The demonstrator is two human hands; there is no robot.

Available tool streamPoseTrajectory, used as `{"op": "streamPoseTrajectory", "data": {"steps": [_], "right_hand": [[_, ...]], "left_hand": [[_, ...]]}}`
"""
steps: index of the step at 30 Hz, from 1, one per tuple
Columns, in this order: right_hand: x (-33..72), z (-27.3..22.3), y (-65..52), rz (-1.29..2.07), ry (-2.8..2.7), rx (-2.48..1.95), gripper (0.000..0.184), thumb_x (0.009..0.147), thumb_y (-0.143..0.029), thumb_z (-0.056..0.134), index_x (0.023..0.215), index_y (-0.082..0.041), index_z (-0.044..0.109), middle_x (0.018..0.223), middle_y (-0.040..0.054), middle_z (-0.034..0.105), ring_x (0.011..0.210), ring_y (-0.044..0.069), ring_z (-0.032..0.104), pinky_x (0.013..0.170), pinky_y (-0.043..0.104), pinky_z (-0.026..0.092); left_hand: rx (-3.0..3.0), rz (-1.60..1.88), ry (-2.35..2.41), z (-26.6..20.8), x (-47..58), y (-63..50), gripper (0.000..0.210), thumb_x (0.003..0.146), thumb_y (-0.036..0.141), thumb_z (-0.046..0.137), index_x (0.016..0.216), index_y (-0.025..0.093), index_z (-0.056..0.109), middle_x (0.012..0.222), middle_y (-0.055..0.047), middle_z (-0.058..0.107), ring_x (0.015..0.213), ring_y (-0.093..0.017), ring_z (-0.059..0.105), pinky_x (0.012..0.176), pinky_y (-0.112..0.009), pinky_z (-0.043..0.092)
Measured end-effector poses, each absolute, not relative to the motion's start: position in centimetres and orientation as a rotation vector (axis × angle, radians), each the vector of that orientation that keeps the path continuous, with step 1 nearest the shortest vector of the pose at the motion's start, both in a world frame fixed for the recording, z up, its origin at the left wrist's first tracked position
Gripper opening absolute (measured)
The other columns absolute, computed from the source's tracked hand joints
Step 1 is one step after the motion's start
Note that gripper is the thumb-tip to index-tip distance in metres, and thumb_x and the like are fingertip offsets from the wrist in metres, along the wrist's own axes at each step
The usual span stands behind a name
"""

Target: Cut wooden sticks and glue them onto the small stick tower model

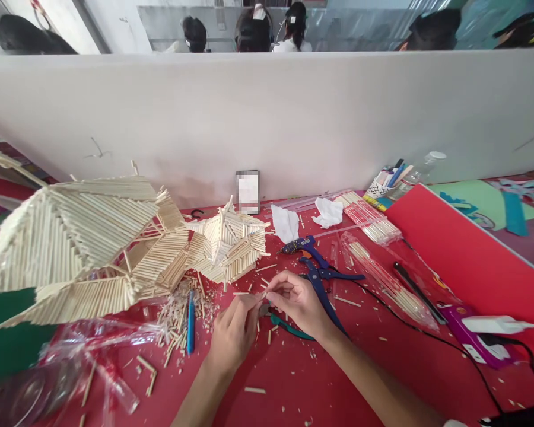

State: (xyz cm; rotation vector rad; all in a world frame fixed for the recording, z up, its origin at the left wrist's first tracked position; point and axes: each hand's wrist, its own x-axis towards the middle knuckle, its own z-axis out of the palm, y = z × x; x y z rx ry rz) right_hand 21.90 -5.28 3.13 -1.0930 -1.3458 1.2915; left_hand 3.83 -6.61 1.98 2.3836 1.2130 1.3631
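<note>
Left hand, right hand, grips pinched on small pale piece, long axis indistinct, blue tool label illegible

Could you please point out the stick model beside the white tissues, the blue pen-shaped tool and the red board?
Stick model (pixel 226 244): head view, on its middle sticks.
Blue pen-shaped tool (pixel 191 323): head view, midway along its barrel.
Red board (pixel 467 255): head view, on its broad flat face.

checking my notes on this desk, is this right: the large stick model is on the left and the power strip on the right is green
Not quite: in the head view, the power strip on the right is mostly purple, not green. The large stick model is on the left.
</note>
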Motion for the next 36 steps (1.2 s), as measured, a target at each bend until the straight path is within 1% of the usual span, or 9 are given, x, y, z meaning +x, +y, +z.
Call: {"op": "streamPoseTrajectory", "data": {"steps": [2,5,8,12,14,19,26,33,36], "right_hand": [[22.5,3.7,-5.0,1.077,-1.512,-1.135,0.017,0.093,-0.039,0.069,0.092,-0.023,0.065,0.084,0.0030,0.071,0.073,0.016,0.068,0.065,0.028,0.056],[23.6,4.9,-3.7,0.583,-1.782,-1.158,0.006,0.097,-0.029,0.064,0.098,-0.023,0.066,0.088,0.0043,0.071,0.075,0.017,0.066,0.068,0.030,0.055],[24.0,6.1,-1.4,0.170,-2.025,-1.103,0.010,0.099,-0.027,0.062,0.106,-0.023,0.068,0.095,0.0075,0.071,0.089,0.021,0.066,0.080,0.037,0.055],[23.3,6.7,0.8,-0.127,-2.262,-1.095,0.012,0.101,-0.024,0.058,0.100,-0.020,0.069,0.095,0.0082,0.066,0.090,0.021,0.061,0.077,0.034,0.052],[23.0,6.6,1.2,-0.190,-2.304,-1.088,0.016,0.102,-0.020,0.055,0.094,-0.019,0.069,0.091,0.0071,0.064,0.089,0.020,0.059,0.075,0.033,0.050],[23.2,6.6,1.2,-0.258,-2.405,-1.046,0.020,0.101,-0.009,0.051,0.097,-0.020,0.068,0.093,0.0064,0.065,0.088,0.020,0.056,0.074,0.034,0.047],[23.4,7.0,2.0,-0.496,-2.546,-0.964,0.024,0.103,-0.011,0.046,0.095,-0.019,0.067,0.090,0.0069,0.065,0.080,0.020,0.057,0.069,0.034,0.047],[24.3,6.0,2.2,-0.360,-2.342,-0.835,0.015,0.099,-0.011,0.056,0.108,-0.018,0.065,0.095,0.0071,0.068,0.086,0.019,0.064,0.079,0.035,0.054],[24.4,5.9,0.6,-0.113,-2.118,-0.841,0.016,0.098,-0.013,0.059,0.111,-0.020,0.064,0.094,0.0066,0.070,0.086,0.018,0.066,0.079,0.033,0.056]], "left_hand": [[2.405,1.372,1.216,2.1,3.7,-6.5,0.019,0.097,0.007,0.052,0.108,0.021,0.060,0.085,-0.002,0.073,0.073,-0.011,0.072,0.066,-0.017,0.056],[2.460,1.346,1.210,2.2,3.7,-6.5,0.018,0.099,0.010,0.050,0.108,0.021,0.061,0.085,-0.003,0.075,0.072,-0.011,0.072,0.063,-0.018,0.056],[2.509,1.301,1.194,2.4,3.6,-6.6,0.018,0.101,0.013,0.048,0.107,0.022,0.062,0.087,-0.003,0.076,0.075,-0.013,0.074,0.063,-0.019,0.056],[2.537,1.267,1.177,2.4,3.5,-6.7,0.017,0.102,0.014,0.047,0.109,0.021,0.061,0.088,-0.003,0.075,0.078,-0.013,0.074,0.064,-0.020,0.055],[2.533,1.268,1.154,2.2,3.4,-6.6,0.018,0.102,0.013,0.048,0.113,0.021,0.060,0.089,-0.003,0.075,0.078,-0.013,0.074,0.065,-0.020,0.055],[2.534,1.205,1.124,1.3,3.3,-6.8,0.024,0.100,0.010,0.051,0.120,0.022,0.057,0.090,-0.002,0.074,0.076,-0.013,0.073,0.061,-0.020,0.052],[2.561,1.163,1.130,1.0,3.5,-7.0,0.017,0.100,0.011,0.050,0.112,0.021,0.058,0.088,-0.002,0.073,0.071,-0.013,0.072,0.057,-0.021,0.049],[2.558,1.304,1.175,1.3,3.1,-6.5,0.019,0.099,0.008,0.052,0.114,0.019,0.058,0.092,-0.003,0.075,0.076,-0.012,0.073,0.062,-0.019,0.052],[2.604,1.373,1.214,1.7,2.9,-6.2,0.019,0.097,0.006,0.054,0.112,0.017,0.058,0.095,-0.005,0.076,0.079,-0.013,0.074,0.066,-0.020,0.052]]}}
